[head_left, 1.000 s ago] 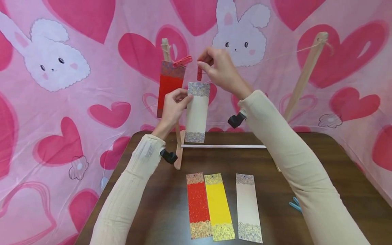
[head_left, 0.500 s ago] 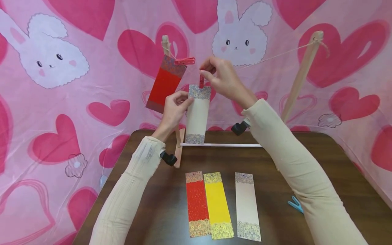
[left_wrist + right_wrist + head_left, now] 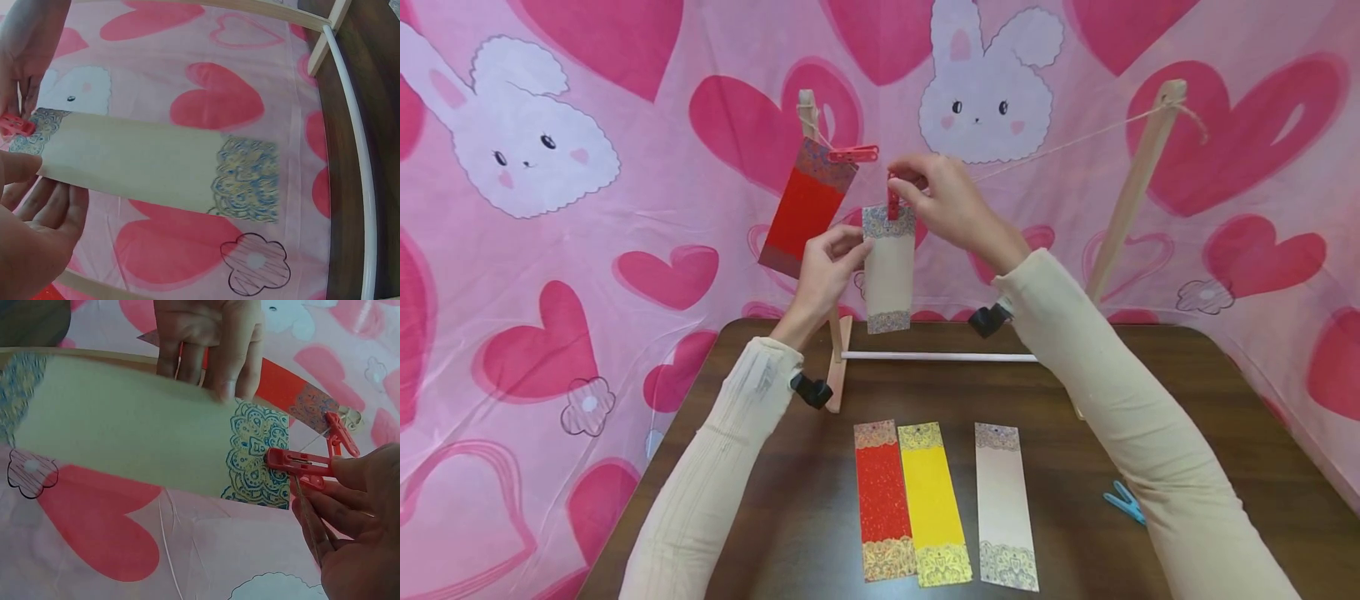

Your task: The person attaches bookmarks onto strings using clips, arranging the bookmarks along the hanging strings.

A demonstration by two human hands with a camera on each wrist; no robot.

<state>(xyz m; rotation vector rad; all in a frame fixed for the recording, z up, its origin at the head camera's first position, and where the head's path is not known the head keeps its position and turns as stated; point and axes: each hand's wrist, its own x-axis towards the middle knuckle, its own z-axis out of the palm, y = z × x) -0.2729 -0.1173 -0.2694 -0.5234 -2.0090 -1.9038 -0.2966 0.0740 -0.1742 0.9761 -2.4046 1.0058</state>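
A cream card (image 3: 890, 275) with patterned blue-and-gold ends hangs upright between my hands. My left hand (image 3: 826, 271) pinches its left edge just below the upper pattern. My right hand (image 3: 943, 200) grips a red clothespin (image 3: 300, 464) between thumb and fingers, its tip over the card's top border. Beside the clothespin, the string (image 3: 309, 519) runs past the right fingers. Farther left, a red card (image 3: 808, 212) hangs tilted on the line under another red clothespin (image 3: 853, 154).
Wooden posts (image 3: 1131, 192) carry the string, with a white rod (image 3: 940, 357) low between them. On the brown table (image 3: 790, 500) lie a red card (image 3: 883, 492), a yellow card (image 3: 934, 492), a pale card (image 3: 1004, 500) and a light blue clothespin (image 3: 1124, 502) by the right sleeve.
My right hand has come down, bringing the clothespin from above the cream card onto its top border. The card's lower end has swung. The hanging red card has tilted, its bottom shifting left.
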